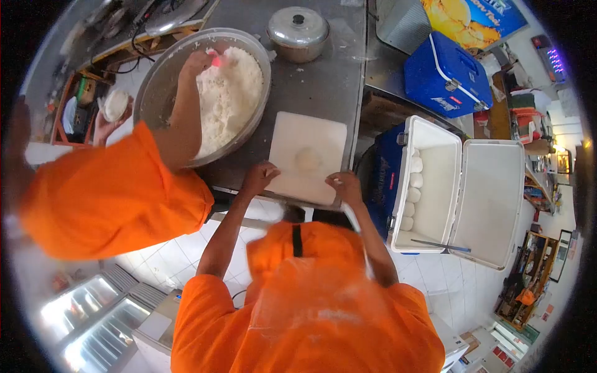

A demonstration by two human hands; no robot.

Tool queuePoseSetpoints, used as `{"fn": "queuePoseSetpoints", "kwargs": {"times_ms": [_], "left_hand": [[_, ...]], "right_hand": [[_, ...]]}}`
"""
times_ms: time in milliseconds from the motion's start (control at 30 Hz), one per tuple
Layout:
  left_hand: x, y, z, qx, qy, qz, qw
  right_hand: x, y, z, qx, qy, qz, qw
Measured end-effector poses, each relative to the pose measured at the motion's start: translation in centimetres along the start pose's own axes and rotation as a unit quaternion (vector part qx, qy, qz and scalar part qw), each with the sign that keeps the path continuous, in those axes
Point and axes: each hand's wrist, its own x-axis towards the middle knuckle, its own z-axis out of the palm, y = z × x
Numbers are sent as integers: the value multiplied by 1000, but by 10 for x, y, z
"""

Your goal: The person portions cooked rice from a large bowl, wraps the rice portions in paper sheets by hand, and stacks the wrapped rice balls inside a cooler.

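A pale rectangular sheet (pixel 308 128) lies on the metal worktop, and a round, flattish dough piece (pixel 306 159) shows blurred near its middle. Whether the dough is on top of the sheet or beneath a film, I cannot tell. My left hand (pixel 260 178) is closed at the sheet's near left edge, fingertips pinched together. At the near right edge my right hand (pixel 344 187) pinches in the same way, with the dough between and beyond the two hands.
On the left, a co-worker's hand (pixel 198 63) holds a pink scoop (pixel 216 58) in a large basin (pixel 264 93) of white crumbly mass; their other hand holds a white ball (pixel 115 105). A lidded pot (pixel 298 36) stands behind. An open cooler (pixel 435 180) with several white balls sits right, below a blue cooler (pixel 444 74).
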Motion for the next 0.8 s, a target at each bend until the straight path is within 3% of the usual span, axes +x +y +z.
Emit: {"fn": "queuePoseSetpoints", "kwargs": {"times_ms": [33, 100, 233, 300, 333, 400, 467, 533, 567, 600, 633, 667, 700, 733, 800], "left_hand": [[5, -5, -1, 0, -2, 1, 1000], [22, -13, -1, -132, 14, -85, 987], [51, 1, 2, -215, 58, -91, 971], [61, 1, 1, -11, 36, -123, 992], [63, 2, 4, -10, 37, -119, 992], [57, 6, 19, 87, 147, -134, 976], [40, 36, 47, 188, 332, 81, 921], [18, 59, 72, 199, 81, 158, 964], [4, 72, 87, 233, 90, 205, 946], [-2, 78, 100, 259, 59, 160, 951], [-2, 78, 102, 258, 62, 159, 951], [-3, 78, 107, 259, 62, 149, 952], [-4, 80, 110, 260, 60, 139, 954], [-5, 81, 111, 259, 59, 137, 954], [0, 80, 110, 283, 48, 127, 949]], "right_hand": [[3, -1, -2, 0, 2, 2, 1000], [16, -4, -6, 138, 50, 101, 984], [50, 14, 1, 184, 57, 132, 972], [57, 29, 11, 159, 38, 95, 982], [58, 33, 12, 158, 40, 93, 982], [55, 36, 15, 92, 40, 101, 990], [51, 36, 16, 116, 53, 114, 985], [42, 40, 17, 142, 63, 128, 980], [33, 45, 16, 133, 123, 156, 971], [31, 43, 10, 121, 184, 181, 958], [34, 43, 2, 119, 182, 179, 959], [33, 43, -9, 139, 2, 320, 937], [31, 41, -17, 152, -177, 445, 864], [26, 54, -11, 151, -179, 447, 863], [28, 74, 4, 330, -231, 274, 873]]}}
